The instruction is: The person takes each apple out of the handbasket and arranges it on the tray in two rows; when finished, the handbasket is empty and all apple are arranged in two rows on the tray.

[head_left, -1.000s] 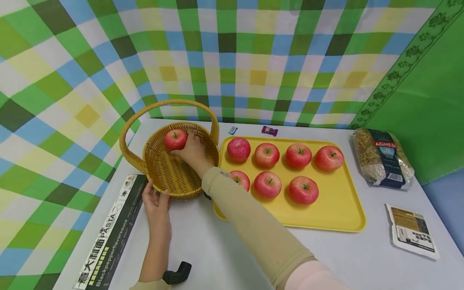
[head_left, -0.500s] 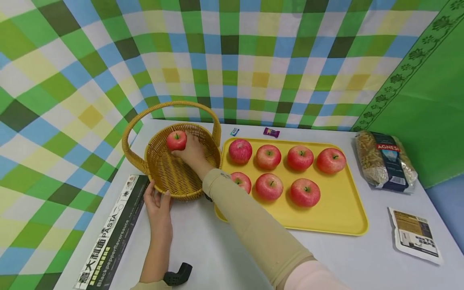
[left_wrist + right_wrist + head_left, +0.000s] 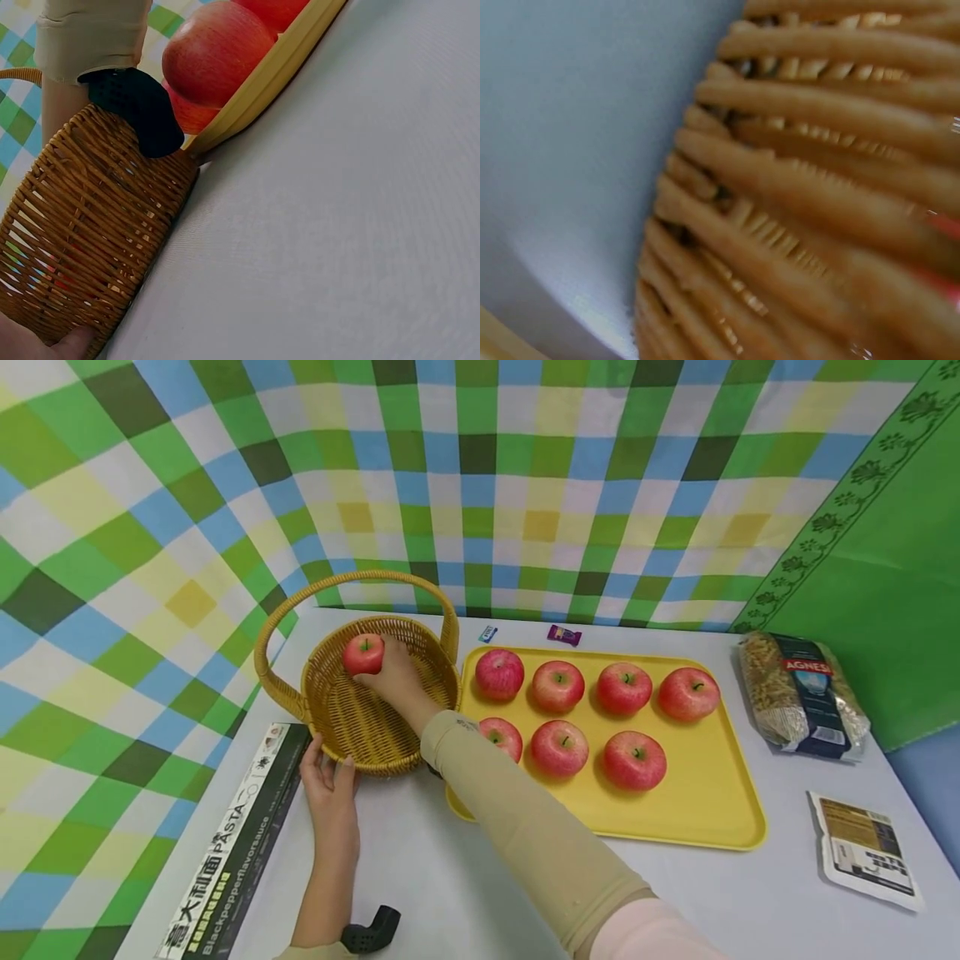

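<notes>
A red apple (image 3: 363, 654) is held in my right hand (image 3: 397, 677) inside the woven wicker basket (image 3: 367, 735), near its back left wall. The far fingers of that hand are partly hidden behind the apple. My left hand (image 3: 330, 785) rests against the outside of the basket at its near left side; in the left wrist view its thumb (image 3: 73, 343) touches the wicker wall. Several apples (image 3: 558, 747) sit in two rows on a yellow tray (image 3: 697, 802) to the right of the basket. The right forearm covers part of one apple. Close-up wicker fills much of the right wrist view.
A long pasta box (image 3: 232, 843) lies left of the basket. Two small packets, one blue (image 3: 487, 633) and one purple (image 3: 564, 634), lie behind the tray. To its right are a bag of pasta (image 3: 806, 693) and a flat pouch (image 3: 865, 850). The basket's tall handle (image 3: 360, 577) arches over its opening.
The head view has shifted slightly, moving the whole scene a little right and down. My right hand stays in the basket holding the apple, and my left hand keeps its place against the basket.
</notes>
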A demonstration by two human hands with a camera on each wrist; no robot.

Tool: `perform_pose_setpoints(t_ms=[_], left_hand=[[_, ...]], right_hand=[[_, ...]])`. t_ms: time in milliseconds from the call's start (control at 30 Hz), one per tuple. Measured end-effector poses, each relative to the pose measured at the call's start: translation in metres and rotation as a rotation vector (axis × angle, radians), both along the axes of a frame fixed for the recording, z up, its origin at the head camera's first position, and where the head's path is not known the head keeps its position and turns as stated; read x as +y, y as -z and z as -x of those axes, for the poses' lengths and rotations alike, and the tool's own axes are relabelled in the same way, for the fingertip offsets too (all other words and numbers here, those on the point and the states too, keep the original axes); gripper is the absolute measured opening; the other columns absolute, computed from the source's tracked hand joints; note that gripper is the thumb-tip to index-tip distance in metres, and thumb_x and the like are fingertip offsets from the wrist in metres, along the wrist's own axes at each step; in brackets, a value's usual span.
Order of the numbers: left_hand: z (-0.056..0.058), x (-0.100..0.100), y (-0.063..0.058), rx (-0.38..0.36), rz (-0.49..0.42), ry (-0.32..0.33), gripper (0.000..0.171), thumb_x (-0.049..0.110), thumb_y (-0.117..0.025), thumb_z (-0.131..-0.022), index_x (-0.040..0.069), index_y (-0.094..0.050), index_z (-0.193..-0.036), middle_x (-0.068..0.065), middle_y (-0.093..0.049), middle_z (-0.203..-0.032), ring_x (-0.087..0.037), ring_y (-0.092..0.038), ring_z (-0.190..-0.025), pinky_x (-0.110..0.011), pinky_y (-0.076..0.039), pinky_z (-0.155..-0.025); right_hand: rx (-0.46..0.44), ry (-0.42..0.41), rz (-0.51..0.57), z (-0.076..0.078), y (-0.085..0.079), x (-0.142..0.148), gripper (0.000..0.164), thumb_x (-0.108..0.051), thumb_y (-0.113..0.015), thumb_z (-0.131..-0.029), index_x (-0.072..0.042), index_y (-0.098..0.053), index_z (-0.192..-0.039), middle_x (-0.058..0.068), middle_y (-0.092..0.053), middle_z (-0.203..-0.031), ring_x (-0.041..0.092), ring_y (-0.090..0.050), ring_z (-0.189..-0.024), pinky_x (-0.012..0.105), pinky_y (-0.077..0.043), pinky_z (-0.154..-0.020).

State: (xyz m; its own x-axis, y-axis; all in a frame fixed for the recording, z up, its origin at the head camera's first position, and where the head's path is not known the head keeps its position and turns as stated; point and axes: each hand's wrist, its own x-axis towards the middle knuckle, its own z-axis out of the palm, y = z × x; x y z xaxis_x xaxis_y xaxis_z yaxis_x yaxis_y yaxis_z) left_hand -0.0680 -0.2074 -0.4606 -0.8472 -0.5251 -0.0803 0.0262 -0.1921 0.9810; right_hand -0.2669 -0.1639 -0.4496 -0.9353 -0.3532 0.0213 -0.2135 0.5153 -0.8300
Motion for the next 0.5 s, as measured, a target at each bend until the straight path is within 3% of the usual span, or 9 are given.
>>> perform_pose_setpoints(t_ms=[200, 500], left_hand=[[0.002, 0.0005, 0.0005, -0.006, 0.004, -0.008, 0.059, 0.008, -0.046, -0.101, 0.022, -0.017, -0.151, 0.003, -0.012, -0.157, -0.02, -0.023, -0.143, -0.03, -0.036, -0.107], [0.0009, 0.0017, -0.0021, -0.016, 0.004, -0.018, 0.059, 0.007, -0.045, -0.102, 0.024, -0.017, -0.151, 0.004, -0.011, -0.157, -0.02, -0.022, -0.143, -0.031, -0.035, -0.108]], right_hand=[[0.009, 0.028, -0.011, -0.0011, -0.005, 0.0007, 0.068, -0.028, -0.079, -0.081, -0.007, -0.042, -0.135, 0.008, -0.053, -0.126, 0.02, -0.056, -0.112, 0.031, -0.049, -0.091], [0.026, -0.02, -0.018, 0.0001, 0.0016, -0.0048, 0.082, -0.033, -0.082, -0.077, -0.009, -0.039, -0.142, 0.006, -0.049, -0.132, 0.019, -0.051, -0.116, 0.03, -0.047, -0.095]])
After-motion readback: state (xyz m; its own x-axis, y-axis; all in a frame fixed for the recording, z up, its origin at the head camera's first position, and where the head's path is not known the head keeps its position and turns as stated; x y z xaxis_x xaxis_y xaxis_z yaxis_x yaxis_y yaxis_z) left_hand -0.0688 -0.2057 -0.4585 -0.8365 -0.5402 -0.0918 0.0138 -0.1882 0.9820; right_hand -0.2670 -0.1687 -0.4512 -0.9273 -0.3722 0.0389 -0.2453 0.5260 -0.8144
